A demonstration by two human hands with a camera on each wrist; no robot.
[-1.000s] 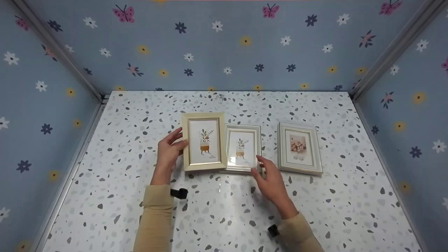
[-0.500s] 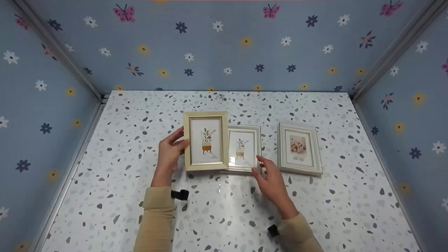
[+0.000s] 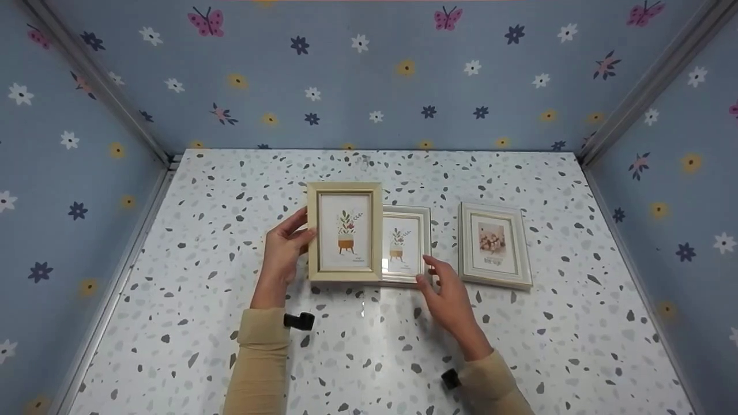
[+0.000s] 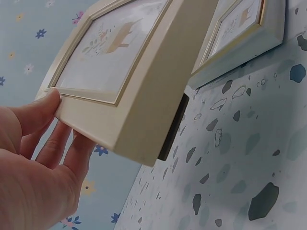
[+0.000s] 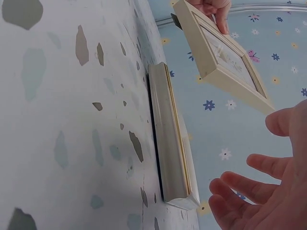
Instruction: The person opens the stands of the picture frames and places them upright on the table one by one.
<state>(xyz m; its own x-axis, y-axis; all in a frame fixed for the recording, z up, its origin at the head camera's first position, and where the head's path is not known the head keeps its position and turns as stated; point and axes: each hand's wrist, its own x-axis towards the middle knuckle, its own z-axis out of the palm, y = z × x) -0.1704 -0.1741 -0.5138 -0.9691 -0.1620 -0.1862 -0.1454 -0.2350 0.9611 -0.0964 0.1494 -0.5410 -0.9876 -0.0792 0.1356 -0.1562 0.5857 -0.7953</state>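
Note:
My left hand [image 3: 283, 252] grips the left side of a cream picture frame [image 3: 345, 231] with a potted-plant print, thumb in front and fingers behind. The left wrist view has this frame [image 4: 139, 91] raised off the table and tilted, a dark piece jutting from its back. Partly behind it lies a silvery-white picture frame [image 3: 406, 245] with a similar plant print, its left part hidden. My right hand [image 3: 448, 297] hovers at that frame's lower right corner, fingers loosely bent and apart. In the right wrist view there is a gap between my right hand [image 5: 268, 187] and the white frame [image 5: 170, 139].
To the right, another whitish picture frame [image 3: 494, 245] with a pink flower photo lies on the speckled table [image 3: 369, 357]. Blue walls [image 3: 369, 69] with printed flowers and butterflies enclose the table at the back and both sides.
My left hand has moved slightly right with the cream frame, which now covers more of the white frame and faces the head camera more squarely. My right hand has barely moved.

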